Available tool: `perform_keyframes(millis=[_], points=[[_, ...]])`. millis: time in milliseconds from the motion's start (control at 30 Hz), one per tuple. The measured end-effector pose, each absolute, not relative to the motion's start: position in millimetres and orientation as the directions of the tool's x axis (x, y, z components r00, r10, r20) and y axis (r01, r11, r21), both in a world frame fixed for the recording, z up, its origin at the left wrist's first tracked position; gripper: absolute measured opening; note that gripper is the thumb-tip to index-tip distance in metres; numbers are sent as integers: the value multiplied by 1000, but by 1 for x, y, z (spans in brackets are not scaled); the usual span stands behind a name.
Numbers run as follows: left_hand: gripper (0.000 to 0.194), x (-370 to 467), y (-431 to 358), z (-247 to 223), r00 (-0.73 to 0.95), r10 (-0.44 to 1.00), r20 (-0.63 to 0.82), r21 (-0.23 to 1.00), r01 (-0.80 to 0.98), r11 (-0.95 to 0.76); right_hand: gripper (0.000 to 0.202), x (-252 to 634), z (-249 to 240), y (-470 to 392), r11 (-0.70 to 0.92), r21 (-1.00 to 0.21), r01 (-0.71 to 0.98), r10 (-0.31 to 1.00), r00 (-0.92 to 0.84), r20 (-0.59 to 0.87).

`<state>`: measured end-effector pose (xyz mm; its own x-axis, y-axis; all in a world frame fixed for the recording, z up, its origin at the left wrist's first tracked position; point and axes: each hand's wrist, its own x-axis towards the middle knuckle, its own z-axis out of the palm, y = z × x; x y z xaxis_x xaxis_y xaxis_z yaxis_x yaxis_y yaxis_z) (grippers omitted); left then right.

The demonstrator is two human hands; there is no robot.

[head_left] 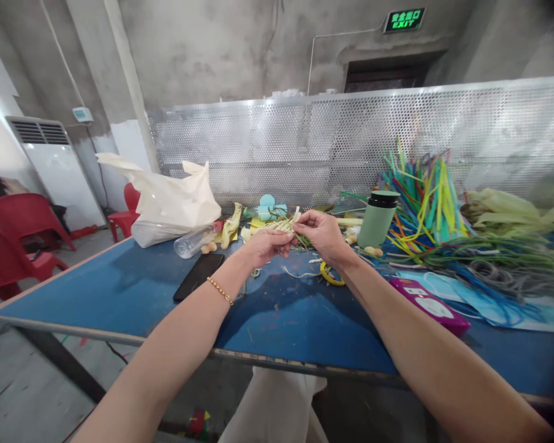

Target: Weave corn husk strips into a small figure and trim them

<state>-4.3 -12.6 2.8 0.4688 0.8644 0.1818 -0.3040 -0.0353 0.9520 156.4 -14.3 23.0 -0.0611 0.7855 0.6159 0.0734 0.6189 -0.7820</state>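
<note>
My left hand [268,245] and my right hand [319,230] meet above the far middle of the blue table [277,307]. Both have their fingers pinched on a small bunch of pale plant strips [285,225], which look like dried husk or straw. The fingers partly hide where the strips are gripped. Below the right wrist lies a yellow ring [331,275], perhaps a roll of tape. Thin pale scraps are scattered under the hands. A black phone or tablet [198,277] rests beside my left forearm.
A white plastic bag [178,206] and clear bottle [196,241] stand at left. To the right are a green flask [378,220], colourful strips [436,203], a purple box [428,306], blue masks [471,295] and coiled cords [498,277]. A perforated metal screen [277,147] rises behind.
</note>
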Motion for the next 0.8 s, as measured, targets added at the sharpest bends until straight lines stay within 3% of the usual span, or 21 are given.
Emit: perform_keyframes(millis=[233,400,800], points=[[13,0,-20,4,533,824,192,920,-389,38,35,158,21,-9,632,-774,43,772,52,633],[11,5,-20,3,552,814,181,883,-455,112,39,158,23,-14,594,-803,-57,804,7,594],[13,11,-20,-1,481,844,239,854,-517,53,37,155,23,-13,642,-767,-12,767,34,641]])
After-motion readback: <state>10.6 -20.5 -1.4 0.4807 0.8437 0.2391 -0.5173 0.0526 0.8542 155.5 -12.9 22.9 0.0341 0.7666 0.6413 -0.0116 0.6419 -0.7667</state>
